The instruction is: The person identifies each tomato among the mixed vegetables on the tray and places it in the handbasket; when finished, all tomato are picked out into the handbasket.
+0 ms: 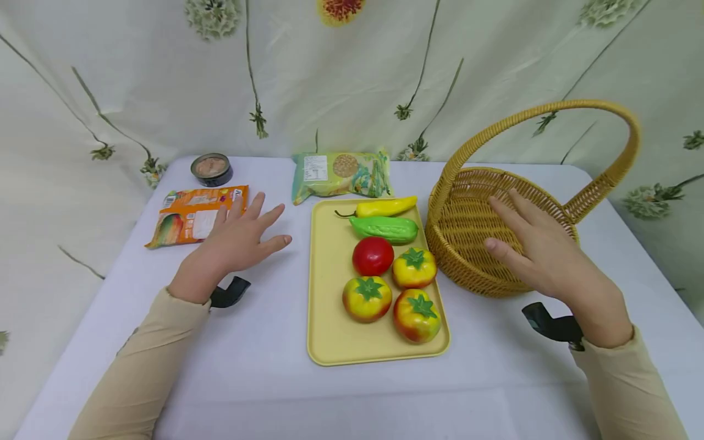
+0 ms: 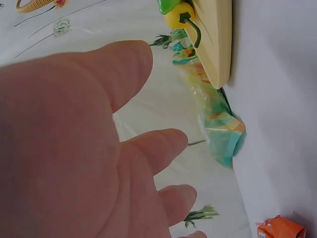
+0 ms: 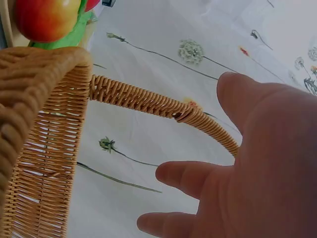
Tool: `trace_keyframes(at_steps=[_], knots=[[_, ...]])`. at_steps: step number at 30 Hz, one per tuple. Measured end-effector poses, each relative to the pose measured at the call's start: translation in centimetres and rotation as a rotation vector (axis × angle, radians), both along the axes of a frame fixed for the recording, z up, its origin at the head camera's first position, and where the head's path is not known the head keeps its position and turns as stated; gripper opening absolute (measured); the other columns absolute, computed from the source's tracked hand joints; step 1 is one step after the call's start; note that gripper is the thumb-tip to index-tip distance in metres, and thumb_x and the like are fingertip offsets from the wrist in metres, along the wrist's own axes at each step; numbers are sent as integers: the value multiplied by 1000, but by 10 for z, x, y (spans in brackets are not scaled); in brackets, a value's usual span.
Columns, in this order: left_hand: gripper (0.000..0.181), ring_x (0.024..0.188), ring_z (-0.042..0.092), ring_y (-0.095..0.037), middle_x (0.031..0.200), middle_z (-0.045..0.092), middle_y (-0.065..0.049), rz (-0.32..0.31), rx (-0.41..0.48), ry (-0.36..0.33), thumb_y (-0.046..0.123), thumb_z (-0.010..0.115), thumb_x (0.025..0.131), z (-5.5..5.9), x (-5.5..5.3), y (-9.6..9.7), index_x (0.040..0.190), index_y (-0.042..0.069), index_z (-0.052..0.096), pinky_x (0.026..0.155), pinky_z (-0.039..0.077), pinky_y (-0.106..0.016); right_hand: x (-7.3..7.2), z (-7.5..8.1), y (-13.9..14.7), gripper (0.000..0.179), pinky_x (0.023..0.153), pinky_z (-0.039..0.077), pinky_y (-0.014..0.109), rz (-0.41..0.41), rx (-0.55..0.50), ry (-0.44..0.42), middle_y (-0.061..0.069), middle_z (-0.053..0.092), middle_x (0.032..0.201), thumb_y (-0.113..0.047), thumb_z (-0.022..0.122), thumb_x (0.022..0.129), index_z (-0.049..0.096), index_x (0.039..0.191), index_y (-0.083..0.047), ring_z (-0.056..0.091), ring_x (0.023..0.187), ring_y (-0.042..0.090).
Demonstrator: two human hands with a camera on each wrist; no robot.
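Note:
My left hand (image 1: 233, 241) hovers with spread fingers near an orange snack packet (image 1: 189, 214), holding nothing. On the other side, my right hand (image 1: 541, 250) is held over the near right part of a wicker basket (image 1: 467, 269), its fingers extended and nothing in them. Between the hands lies a pale yellow tray (image 1: 335, 342). It bears a yellow pepper (image 1: 385, 207), a green bumpy vegetable (image 1: 385, 228), a red round fruit or tomato (image 1: 373, 256) and several yellow-red fruits (image 1: 367, 299) with green leafy tops. The basket's arched handle (image 1: 550, 107) stands upright.
A small round can (image 1: 211, 169) sits at the back left, behind the orange packet. Behind the tray lies a green-yellow food packet (image 1: 341, 174). White cloth covers the table (image 1: 247, 366), and a flower-printed curtain (image 1: 330, 91) hangs along its back edge.

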State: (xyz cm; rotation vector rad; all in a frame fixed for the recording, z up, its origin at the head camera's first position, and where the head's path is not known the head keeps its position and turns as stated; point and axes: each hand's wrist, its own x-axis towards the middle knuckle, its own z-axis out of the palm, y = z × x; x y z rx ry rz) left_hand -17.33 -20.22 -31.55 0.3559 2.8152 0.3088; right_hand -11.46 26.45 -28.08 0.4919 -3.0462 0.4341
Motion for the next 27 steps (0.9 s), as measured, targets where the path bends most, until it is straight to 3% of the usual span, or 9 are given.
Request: trace_keyframes(at_steps=[8,19,27], knots=[[78,151,-6,-63,169,5,-29,-8,12,-12,58,50,101,-3,0,2,162,16,28,118,-4,-77,6,4,-4,75,114,26,75,63,-27,23,29,20,167,-47,57,102,30,161,-9,27,148,57],[76,152,-2,-61,170,7,-26,-28,10,-43,54,53,101,-10,4,10,162,18,28,118,-4,-77,25,9,-20,71,112,34,71,166,-58,-9,21,29,166,-43,63,99,36,160,-18,36,147,49],[74,153,3,-59,171,7,-23,-87,10,5,50,54,102,-16,1,17,163,19,27,121,-1,-74,29,8,-32,68,112,38,67,237,-73,-54,17,32,166,-42,64,99,39,159,-21,38,148,44]])
